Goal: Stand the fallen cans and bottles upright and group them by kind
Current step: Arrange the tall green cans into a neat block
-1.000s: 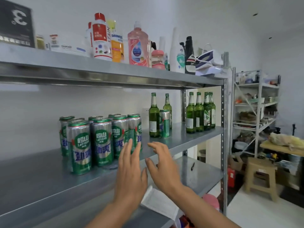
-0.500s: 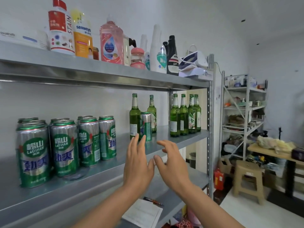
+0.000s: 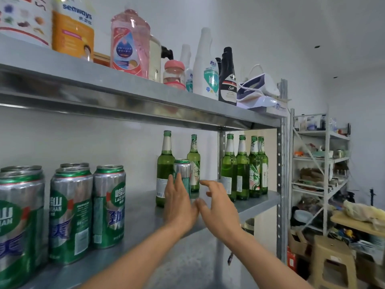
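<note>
both hands up at the middle shelf point(image 3: 139, 207). left hand point(image 3: 179, 204) flat, fingers straight and close together, tips at the lone silver-green can point(image 3: 183, 174), contact unclear. right hand point(image 3: 221, 206) spread wide, lightly bent, holding nothing. the can stands upright between two green beer bottles point(image 3: 165, 170); four more bottles point(image 3: 243, 170) stand rightward, laoshan cans point(image 3: 71, 211) grouped left.

My left hand point(image 3: 179, 205) hides the lower half of the lone can point(image 3: 183, 170); the left edge cuts off the nearest can point(image 3: 18, 226).
</note>
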